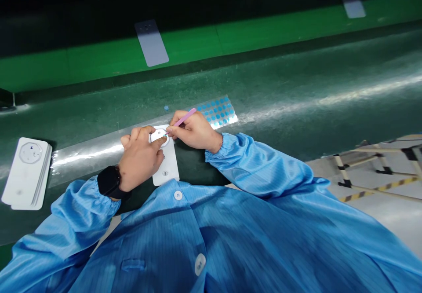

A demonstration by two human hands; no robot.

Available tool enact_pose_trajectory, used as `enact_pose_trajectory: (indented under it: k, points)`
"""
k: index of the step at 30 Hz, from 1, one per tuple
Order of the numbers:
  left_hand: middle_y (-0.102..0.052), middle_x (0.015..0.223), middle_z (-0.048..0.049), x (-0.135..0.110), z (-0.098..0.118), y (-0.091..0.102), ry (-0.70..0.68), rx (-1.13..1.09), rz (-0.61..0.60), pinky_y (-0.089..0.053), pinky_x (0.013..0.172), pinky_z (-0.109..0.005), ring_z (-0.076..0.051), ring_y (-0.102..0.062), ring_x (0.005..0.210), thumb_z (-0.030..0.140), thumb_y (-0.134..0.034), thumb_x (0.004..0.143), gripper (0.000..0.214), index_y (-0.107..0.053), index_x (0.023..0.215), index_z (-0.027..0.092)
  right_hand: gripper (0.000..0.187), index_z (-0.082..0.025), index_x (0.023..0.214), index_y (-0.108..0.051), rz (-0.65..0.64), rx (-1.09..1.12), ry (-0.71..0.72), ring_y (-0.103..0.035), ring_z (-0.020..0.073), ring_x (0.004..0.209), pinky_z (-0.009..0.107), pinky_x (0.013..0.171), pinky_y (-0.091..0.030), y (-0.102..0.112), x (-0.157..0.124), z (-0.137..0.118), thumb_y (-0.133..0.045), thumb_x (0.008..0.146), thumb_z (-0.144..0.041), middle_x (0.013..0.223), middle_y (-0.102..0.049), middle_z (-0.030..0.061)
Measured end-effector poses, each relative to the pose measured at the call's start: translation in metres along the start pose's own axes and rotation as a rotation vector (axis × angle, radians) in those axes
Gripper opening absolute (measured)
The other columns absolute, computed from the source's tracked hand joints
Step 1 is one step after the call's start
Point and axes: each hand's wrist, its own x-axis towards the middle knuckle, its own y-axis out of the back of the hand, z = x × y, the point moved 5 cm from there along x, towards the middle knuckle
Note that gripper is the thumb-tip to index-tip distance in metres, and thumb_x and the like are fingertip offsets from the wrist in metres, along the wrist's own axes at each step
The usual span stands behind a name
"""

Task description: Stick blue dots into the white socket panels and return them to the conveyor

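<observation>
My left hand (141, 152), with a black watch on its wrist, lies over the left side of a white rectangular panel (167, 170). Its index finger reaches onto the octagonal outline at the panel's far end, and the other fingers are spread and bent beside it. Between the fingers of my right hand (194, 130) is a pair of slim pink tweezers (185, 117), pointing down at that outline. A small bit of blue shows at the tip. Just beyond my right hand lies a sheet of round blue stickers (221, 110), partly covered by the hand.
A stack of similar white panels (28, 174) stands at the left. A shiny clear strip (89, 154) runs along the green bench (280, 121). One loose blue dot (166, 108) lies beyond my hands. Farther off, two panels (153, 46) rest on a bright green belt (198, 42).
</observation>
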Motion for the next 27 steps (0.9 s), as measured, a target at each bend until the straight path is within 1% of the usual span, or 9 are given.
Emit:
enact_pose_trajectory:
  k: [8, 15, 23, 27]
  points:
    - [-0.058, 0.128, -0.0182, 0.0007, 0.0004, 0.001, 0.006, 0.004, -0.003, -0.042, 0.085, -0.056, -0.041, -0.048, 0.118, 0.021, -0.057, 0.087, 0.039, -0.074, 0.123, 0.027, 0.014, -0.02, 0.074, -0.054, 0.003, -0.011, -0.001, -0.06, 0.0148, 0.061, 0.026, 0.06, -0.041, 0.0016, 0.0, -0.0025, -0.061, 0.085, -0.025, 0.063, -0.067, -0.0007]
    - [-0.057, 0.128, -0.0187, -0.0001, -0.0019, -0.0011, 0.006, 0.002, 0.008, -0.042, 0.085, -0.055, -0.041, -0.048, 0.117, 0.022, -0.056, 0.087, 0.04, -0.074, 0.123, 0.026, 0.014, -0.02, 0.074, -0.053, -0.007, -0.046, 0.009, -0.059, 0.0144, 0.06, 0.026, 0.061, -0.041, 0.002, 0.0, -0.0046, -0.06, 0.085, -0.024, 0.064, -0.067, -0.0005]
    - [-0.058, 0.129, -0.0185, 0.001, -0.0015, -0.001, 0.021, 0.007, -0.006, -0.042, 0.085, -0.056, -0.041, -0.048, 0.118, 0.022, -0.056, 0.087, 0.038, -0.075, 0.121, 0.026, 0.014, -0.021, 0.073, -0.053, -0.013, -0.079, 0.018, -0.058, 0.0151, 0.061, 0.027, 0.062, -0.04, 0.0019, -0.0003, -0.0061, -0.061, 0.084, -0.023, 0.063, -0.063, -0.0009]
    - [-0.057, 0.128, -0.0181, 0.0017, -0.0005, 0.0011, 0.025, -0.001, -0.023, -0.043, 0.087, -0.056, -0.041, -0.048, 0.119, 0.024, -0.058, 0.088, 0.037, -0.074, 0.121, 0.026, 0.014, -0.021, 0.073, -0.052, 0.005, -0.082, 0.018, -0.058, 0.0153, 0.062, 0.027, 0.062, -0.04, 0.0018, -0.0002, -0.0052, -0.059, 0.085, -0.023, 0.063, -0.062, -0.0009]
